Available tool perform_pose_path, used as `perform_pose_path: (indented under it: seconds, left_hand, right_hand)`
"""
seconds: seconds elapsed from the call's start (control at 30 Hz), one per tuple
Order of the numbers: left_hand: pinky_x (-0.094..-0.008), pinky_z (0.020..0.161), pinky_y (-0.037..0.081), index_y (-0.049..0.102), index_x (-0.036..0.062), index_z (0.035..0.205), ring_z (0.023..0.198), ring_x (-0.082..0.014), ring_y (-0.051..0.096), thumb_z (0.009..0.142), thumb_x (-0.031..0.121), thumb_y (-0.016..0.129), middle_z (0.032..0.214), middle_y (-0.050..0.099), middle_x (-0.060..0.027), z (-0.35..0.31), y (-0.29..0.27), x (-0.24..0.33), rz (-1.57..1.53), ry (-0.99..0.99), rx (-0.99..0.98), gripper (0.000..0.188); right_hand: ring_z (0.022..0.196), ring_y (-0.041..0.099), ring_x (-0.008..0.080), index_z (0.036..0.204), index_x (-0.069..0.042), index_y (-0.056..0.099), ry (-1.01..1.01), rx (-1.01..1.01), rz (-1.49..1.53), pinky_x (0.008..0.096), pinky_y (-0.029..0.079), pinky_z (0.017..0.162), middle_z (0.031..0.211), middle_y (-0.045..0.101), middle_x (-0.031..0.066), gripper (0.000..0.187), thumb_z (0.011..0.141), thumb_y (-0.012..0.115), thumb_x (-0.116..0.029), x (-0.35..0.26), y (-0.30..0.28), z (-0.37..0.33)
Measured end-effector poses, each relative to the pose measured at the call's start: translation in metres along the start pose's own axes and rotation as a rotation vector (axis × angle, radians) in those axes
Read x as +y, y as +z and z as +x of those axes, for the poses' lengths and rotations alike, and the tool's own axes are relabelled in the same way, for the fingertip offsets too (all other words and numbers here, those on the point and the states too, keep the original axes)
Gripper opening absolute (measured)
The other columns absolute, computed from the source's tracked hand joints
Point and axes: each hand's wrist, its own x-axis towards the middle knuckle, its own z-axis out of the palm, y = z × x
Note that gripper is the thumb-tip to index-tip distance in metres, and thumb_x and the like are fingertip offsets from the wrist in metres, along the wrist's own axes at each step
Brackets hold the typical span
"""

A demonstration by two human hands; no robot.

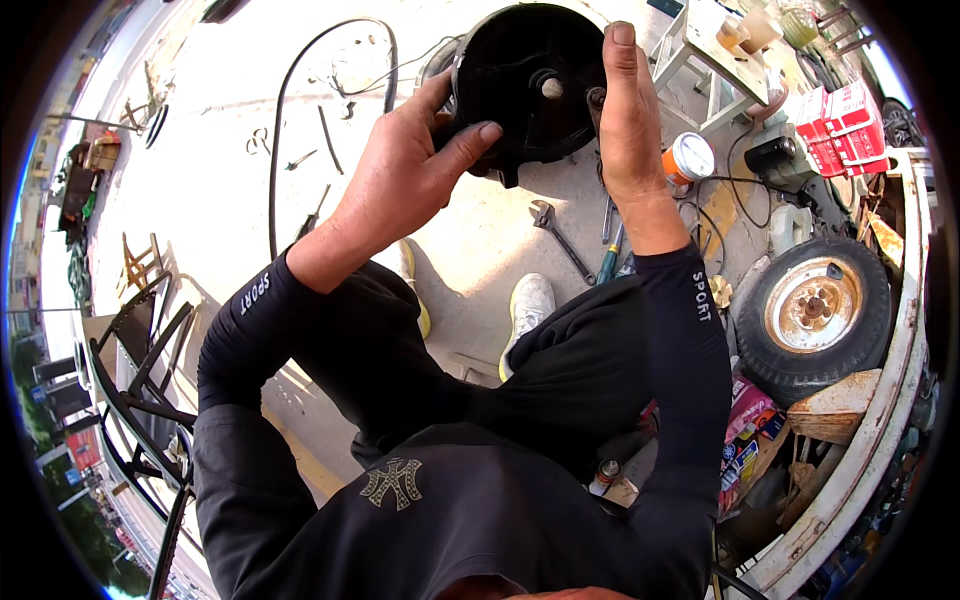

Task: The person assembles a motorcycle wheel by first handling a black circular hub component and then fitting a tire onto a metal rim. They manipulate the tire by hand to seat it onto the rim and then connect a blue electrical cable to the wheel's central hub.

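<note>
A black round hollow housing (pixel 505 110), with a pale stub at its centre, is held up in front of me between both hands. My left hand (pixel 410 165) grips its lower left rim, fingers behind and thumb over the edge. My right hand (pixel 630 125) presses against its right side, thumb pointing up; the fingers on its far side are mostly hidden. Below it on the ground lie an adjustable wrench (pixel 562 240) and a tool with a teal handle (pixel 609 258).
A black hose (pixel 277 130) curves over the ground at left. To the right are an orange-and-white tub (pixel 688 158), a white stool (pixel 705 60), red-and-white boxes (pixel 843 125) and a small tyred wheel (pixel 815 310). A dark metal chair frame (pixel 140 370) stands at far left.
</note>
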Motion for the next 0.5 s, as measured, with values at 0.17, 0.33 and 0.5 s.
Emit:
perform_pose_path:
  seconds: [0.17, 0.33, 0.5]
  left_hand:
    - [-0.0234, 0.045, 0.049, 0.049, -0.0033, 0.140, 0.051, -0.0078, 0.060, 0.098, 0.026, 0.068, 0.082, 0.073, -0.0121, 0.015, -0.003, 0.007, 0.021, -0.021, 0.071, 0.054]
    - [-0.0184, 0.042, 0.041, 0.051, -0.0030, 0.138, 0.048, -0.0047, 0.056, 0.099, 0.033, 0.066, 0.080, 0.070, -0.0089, 0.019, 0.002, 0.021, -0.025, 0.105, 0.128, 0.055]
    - [-0.0218, 0.045, 0.040, 0.048, -0.0042, 0.138, 0.051, -0.0055, 0.053, 0.100, 0.020, 0.062, 0.078, 0.070, -0.0069, 0.022, -0.005, 0.044, -0.151, 0.012, 0.106, 0.047]
  right_hand:
    - [0.124, 0.055, 0.0214, 0.143, 0.005, 0.045, 0.165, 0.179, 0.713, 0.0318, 0.045, 0.105, 0.138, 0.056, 0.0139, 0.072, 0.105, 0.040, -0.056, -0.030, 0.007, 0.010]
    - [0.122, 0.055, 0.0254, 0.135, 0.007, 0.040, -0.001, 0.111, 0.387, 0.0443, 0.042, 0.105, 0.126, 0.057, 0.0223, 0.097, 0.094, 0.022, -0.080, -0.006, -0.032, 0.015]
    - [0.122, 0.057, 0.0185, 0.147, -0.001, 0.040, -0.069, 0.179, 0.801, 0.0319, 0.047, 0.102, 0.138, 0.056, 0.0112, 0.074, 0.102, 0.040, -0.060, -0.026, 0.000, 0.005]
